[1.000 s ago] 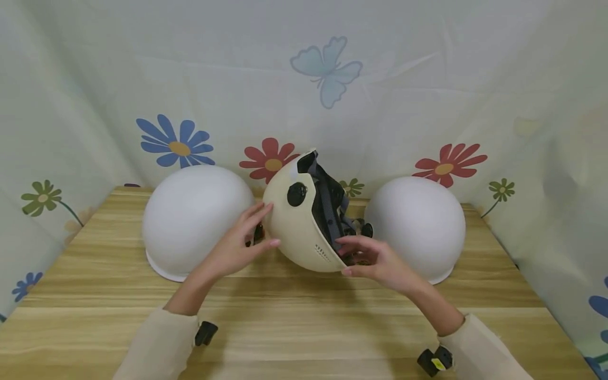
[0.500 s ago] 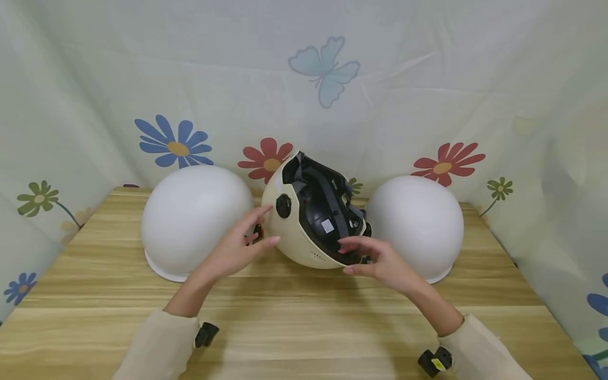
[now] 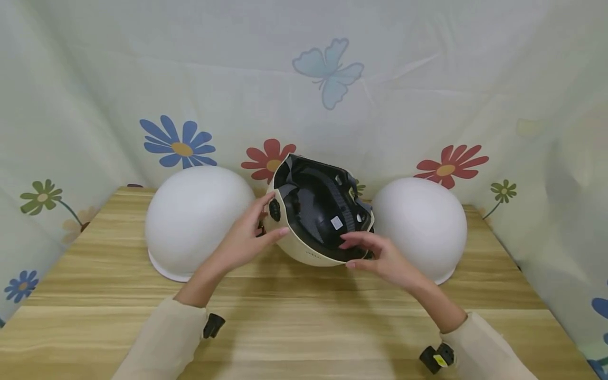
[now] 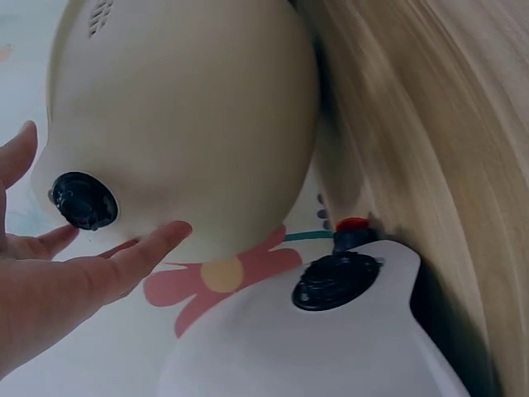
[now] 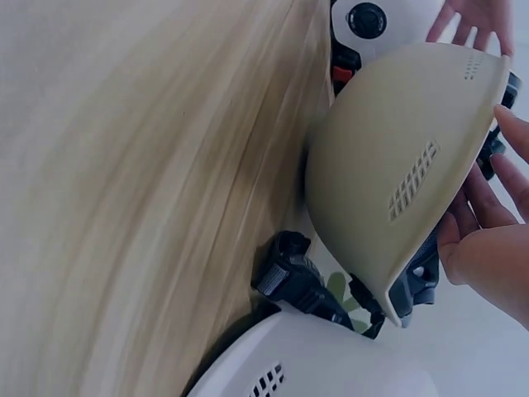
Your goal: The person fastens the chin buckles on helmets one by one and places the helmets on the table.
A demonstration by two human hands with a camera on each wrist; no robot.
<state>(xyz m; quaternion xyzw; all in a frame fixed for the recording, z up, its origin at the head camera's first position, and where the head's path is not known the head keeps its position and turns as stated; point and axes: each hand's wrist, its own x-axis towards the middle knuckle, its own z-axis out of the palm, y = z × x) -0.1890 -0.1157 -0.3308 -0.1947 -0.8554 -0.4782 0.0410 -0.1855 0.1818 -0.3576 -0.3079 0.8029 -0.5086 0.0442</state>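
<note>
A cream helmet (image 3: 306, 251) is tipped in the middle of the head view, its black lining (image 3: 313, 206) and grey straps turned toward me. My right hand (image 3: 387, 259) grips its near right rim, thumb outside and fingers inside the opening. At the left side, my left hand (image 3: 243, 236) rests extended fingers on the shell, close to a round black knob (image 4: 84, 201). In the left wrist view these fingers lie fairly straight. The shell's underside hangs close over the wooden table.
White helmets stand dome-up on either side, one at left (image 3: 197, 221) and one at right (image 3: 420, 227). A black strap buckle (image 5: 285, 273) lies by the right one. Behind the wooden table (image 3: 304, 327) hangs a flower-printed curtain (image 3: 228, 68).
The cream helmet has turned between my hands, so its opening now faces me more and its inside shows. My left thumb has shifted slightly right; the white helmets have stayed put.
</note>
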